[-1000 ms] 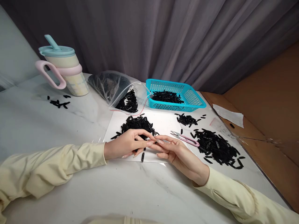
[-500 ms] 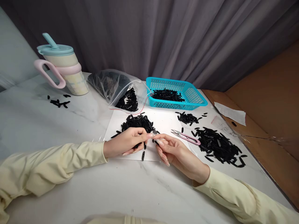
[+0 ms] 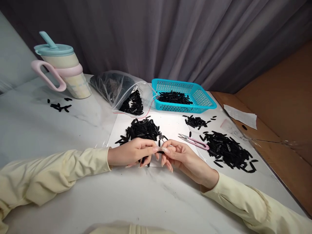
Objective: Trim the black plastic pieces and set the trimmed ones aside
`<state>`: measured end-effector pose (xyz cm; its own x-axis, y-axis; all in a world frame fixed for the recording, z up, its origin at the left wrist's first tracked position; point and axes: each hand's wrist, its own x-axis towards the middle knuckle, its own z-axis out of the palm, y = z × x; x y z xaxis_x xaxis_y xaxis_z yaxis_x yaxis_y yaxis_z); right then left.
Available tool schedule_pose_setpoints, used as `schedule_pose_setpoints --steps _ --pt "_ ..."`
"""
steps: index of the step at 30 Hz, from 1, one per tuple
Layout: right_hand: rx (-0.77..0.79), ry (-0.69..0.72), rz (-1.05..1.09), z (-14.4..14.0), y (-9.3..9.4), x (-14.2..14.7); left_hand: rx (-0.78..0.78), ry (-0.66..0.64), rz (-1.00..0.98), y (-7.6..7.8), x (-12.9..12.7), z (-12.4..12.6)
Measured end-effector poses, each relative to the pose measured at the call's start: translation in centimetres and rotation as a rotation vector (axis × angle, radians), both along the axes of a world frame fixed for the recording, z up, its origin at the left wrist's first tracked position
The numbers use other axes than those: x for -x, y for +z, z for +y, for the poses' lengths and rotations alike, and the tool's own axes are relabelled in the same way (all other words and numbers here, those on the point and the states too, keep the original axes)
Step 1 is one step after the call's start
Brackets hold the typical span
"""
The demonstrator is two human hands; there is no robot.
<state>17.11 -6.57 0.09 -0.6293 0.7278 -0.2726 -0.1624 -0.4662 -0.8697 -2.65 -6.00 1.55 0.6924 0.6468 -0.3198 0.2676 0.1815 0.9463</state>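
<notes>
My left hand [image 3: 133,152] and my right hand [image 3: 181,157] meet fingertip to fingertip over a white sheet [image 3: 172,128] on the marble table. Between them they pinch one small black strip [image 3: 161,151]. More black strips show under my left fingers. Just behind my hands lies a heap of black strips [image 3: 142,129] on the sheet. Pink thread snips [image 3: 193,141] lie to the right of my right hand, untouched.
A bigger pile of black strips [image 3: 227,151] lies at the right, a small one [image 3: 195,122] before a turquoise basket [image 3: 203,97] holding more. An open clear bag [image 3: 122,91] of strips and a lidded tumbler [image 3: 64,70] stand behind. Brown cardboard [image 3: 280,107] borders the right.
My right hand has curled from flat on the sheet and closed its fingertips onto a strip at my left fingertips. Both hands drew slightly toward me. The view tilted up a little.
</notes>
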Motion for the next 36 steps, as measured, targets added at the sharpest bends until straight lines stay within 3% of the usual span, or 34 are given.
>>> schedule_pose_setpoints --steps 16,36 --pt "0.028 0.086 0.025 0.18 0.57 -0.26 0.030 0.092 -0.075 -0.51 0.14 0.29" --pt "0.044 0.077 0.011 0.34 0.70 -0.50 0.019 0.129 -0.070 -0.60 0.39 0.11"
